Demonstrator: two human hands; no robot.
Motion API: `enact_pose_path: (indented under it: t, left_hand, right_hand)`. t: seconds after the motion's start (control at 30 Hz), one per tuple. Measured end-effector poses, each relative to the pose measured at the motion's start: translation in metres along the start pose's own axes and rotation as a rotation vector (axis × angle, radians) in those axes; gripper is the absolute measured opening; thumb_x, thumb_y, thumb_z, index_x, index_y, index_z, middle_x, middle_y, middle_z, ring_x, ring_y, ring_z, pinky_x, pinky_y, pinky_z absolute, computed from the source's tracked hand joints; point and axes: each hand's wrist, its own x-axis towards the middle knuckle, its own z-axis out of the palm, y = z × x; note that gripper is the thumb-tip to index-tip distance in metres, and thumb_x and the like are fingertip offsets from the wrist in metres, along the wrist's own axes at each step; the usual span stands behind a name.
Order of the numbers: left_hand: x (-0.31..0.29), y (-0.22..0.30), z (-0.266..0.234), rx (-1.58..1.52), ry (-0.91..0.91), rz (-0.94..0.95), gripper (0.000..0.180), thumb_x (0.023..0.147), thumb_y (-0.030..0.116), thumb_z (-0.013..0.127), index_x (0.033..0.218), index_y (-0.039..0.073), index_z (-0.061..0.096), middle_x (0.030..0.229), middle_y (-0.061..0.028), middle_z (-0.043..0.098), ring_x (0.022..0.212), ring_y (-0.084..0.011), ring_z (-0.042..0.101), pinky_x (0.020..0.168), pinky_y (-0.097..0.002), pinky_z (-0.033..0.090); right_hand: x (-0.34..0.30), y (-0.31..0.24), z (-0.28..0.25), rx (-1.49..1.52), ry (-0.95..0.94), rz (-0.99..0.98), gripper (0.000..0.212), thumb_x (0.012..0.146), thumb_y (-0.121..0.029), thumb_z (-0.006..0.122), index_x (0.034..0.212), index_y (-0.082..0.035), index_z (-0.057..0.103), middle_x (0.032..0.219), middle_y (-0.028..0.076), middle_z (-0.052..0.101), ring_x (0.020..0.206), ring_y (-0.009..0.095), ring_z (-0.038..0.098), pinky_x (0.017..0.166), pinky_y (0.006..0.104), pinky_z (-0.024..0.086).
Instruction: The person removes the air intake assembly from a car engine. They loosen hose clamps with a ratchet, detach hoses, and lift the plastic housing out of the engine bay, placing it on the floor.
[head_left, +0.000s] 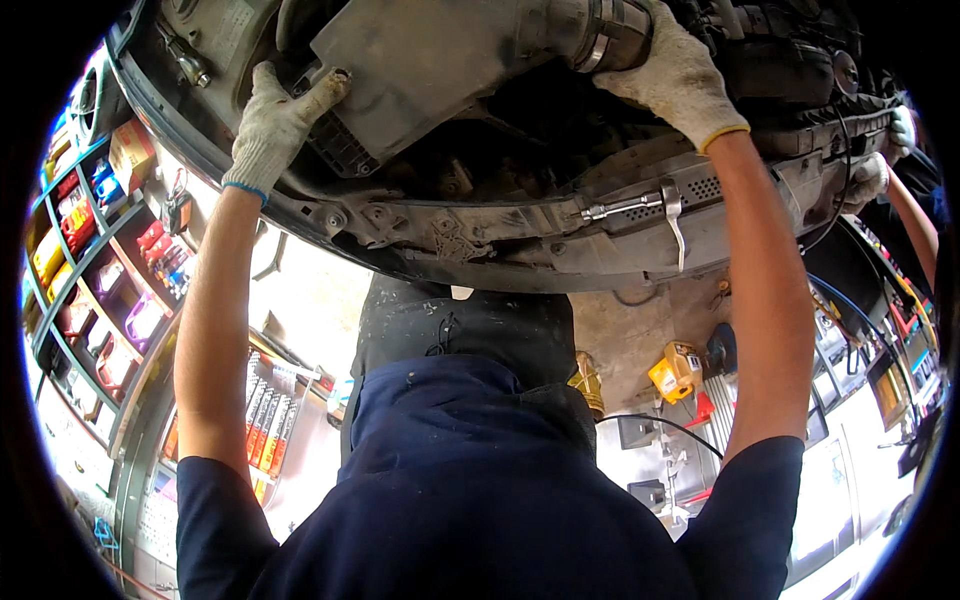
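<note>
I am under a raised car, both arms stretched up to its underside. My left hand [272, 122], in a white knit glove, grips the lower corner of a grey cover panel [420, 60]. My right hand [678, 78], also gloved, is closed around a thick grey pipe [540, 30] just beside its metal clamp ring [612, 35]. Below my right hand a silver ratchet wrench with an extension [645, 205] sticks sideways out of the black lower bumper tray [500, 250], touched by neither hand.
Another person's white-gloved hands [880, 165] hold the tray's far right end. Shelves of coloured boxes [90, 270] fill the left. A rack of long red packages [268, 412] hangs beside them. A yellow container [675, 370] and equipment stand at the right.
</note>
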Motion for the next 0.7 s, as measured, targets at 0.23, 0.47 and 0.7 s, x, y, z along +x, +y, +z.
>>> enact_pose_path:
  t: [0.23, 0.47, 0.7]
  left_hand:
    - [-0.035, 0.054, -0.026, 0.216, 0.125, 0.084, 0.100, 0.077, 0.066, 0.083, 0.141, -0.004, 0.052, 0.129, -0.0278, 0.067, 0.121, -0.0412, 0.067, 0.105, -0.0490, 0.052]
    - [-0.036, 0.153, -0.031, 0.209, 0.367, 0.851, 0.073, 0.078, 0.046, 0.084, 0.136, 0.007, 0.063, 0.131, -0.0189, 0.066, 0.125, -0.0357, 0.063, 0.106, -0.0475, 0.051]
    - [0.055, 0.232, -0.021, 0.389, -0.240, 0.803, 0.089, 0.074, 0.048, 0.086, 0.142, -0.001, 0.057, 0.128, -0.0243, 0.067, 0.118, -0.0378, 0.067, 0.103, -0.0408, 0.055]
  right_hand:
    - [0.003, 0.002, -0.004, -0.051, -0.010, 0.013, 0.100, 0.068, -0.037, 0.096, 0.152, -0.017, 0.045, 0.131, 0.016, 0.070, 0.126, 0.036, 0.065, 0.109, 0.0445, 0.054]
    - [0.004, 0.010, -0.008, 0.016, -0.042, -0.055, 0.102, 0.071, -0.040, 0.095, 0.153, -0.011, 0.041, 0.143, 0.017, 0.058, 0.133, 0.036, 0.058, 0.113, 0.0467, 0.052]
    - [0.009, 0.009, -0.014, 0.085, -0.024, -0.102, 0.106, 0.067, -0.035, 0.096, 0.153, -0.010, 0.039, 0.133, 0.018, 0.060, 0.125, 0.038, 0.060, 0.108, 0.0470, 0.052]
